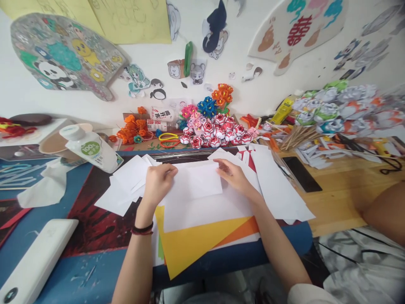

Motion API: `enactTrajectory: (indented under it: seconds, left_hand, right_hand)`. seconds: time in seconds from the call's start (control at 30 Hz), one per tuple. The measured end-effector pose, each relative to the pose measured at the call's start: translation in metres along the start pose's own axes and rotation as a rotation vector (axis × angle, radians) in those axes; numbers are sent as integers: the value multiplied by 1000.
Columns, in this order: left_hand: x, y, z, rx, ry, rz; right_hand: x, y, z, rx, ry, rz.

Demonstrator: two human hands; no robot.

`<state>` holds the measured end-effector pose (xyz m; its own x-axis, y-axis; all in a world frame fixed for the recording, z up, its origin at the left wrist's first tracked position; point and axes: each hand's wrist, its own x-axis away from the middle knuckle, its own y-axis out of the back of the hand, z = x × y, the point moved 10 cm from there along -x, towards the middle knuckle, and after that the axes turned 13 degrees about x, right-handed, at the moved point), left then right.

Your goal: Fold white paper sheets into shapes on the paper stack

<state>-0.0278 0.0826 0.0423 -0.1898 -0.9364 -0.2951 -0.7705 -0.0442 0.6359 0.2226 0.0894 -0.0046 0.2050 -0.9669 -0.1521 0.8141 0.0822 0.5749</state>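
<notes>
A small white sheet of paper [202, 181] lies over a larger white sheet [196, 213], with yellow paper [186, 249] and orange paper [238, 232] showing beneath. My left hand [160, 179] has its fingers closed on the small sheet's left edge. At that sheet's upper right corner, my right hand [232, 173] pinches it between thumb and fingers. White pieces of paper [126, 181] are spread left of my left hand. More long white sheets [275, 181] lie to the right of my right hand.
A white bottle [93, 150] leans at the back left, and a white device [39, 261] lies front left. Paper flowers [218, 131] line the wall. A black phone [302, 174] rests on the right. Another person's arm [386, 211] shows at the right edge.
</notes>
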Motion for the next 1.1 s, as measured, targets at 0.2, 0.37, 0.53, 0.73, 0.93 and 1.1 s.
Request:
enactTrajectory:
  seconds: [0.2, 0.37, 0.53, 0.73, 0.93, 1.1]
  left_hand:
    - [6, -18, -24, -261, -81, 1]
    - [13, -46, -56, -319, -236, 65]
    - [18, -74, -71, -261, -278, 100]
    - [20, -83, -73, -255, -271, 132]
    - [20, -80, -76, -234, -276, 154]
    - [19, -76, -79, -163, -256, 152]
  right_hand:
    - [3, -3, -1, 71, -37, -13]
    - [5, -19, 15, 79, 51, 76]
    - [8, -30, 22, 77, 87, 112]
    - [8, -29, 30, 100, 131, 59]
    - [11, -24, 42, 54, 205, 8]
    - [11, -14, 39, 39, 181, -52]
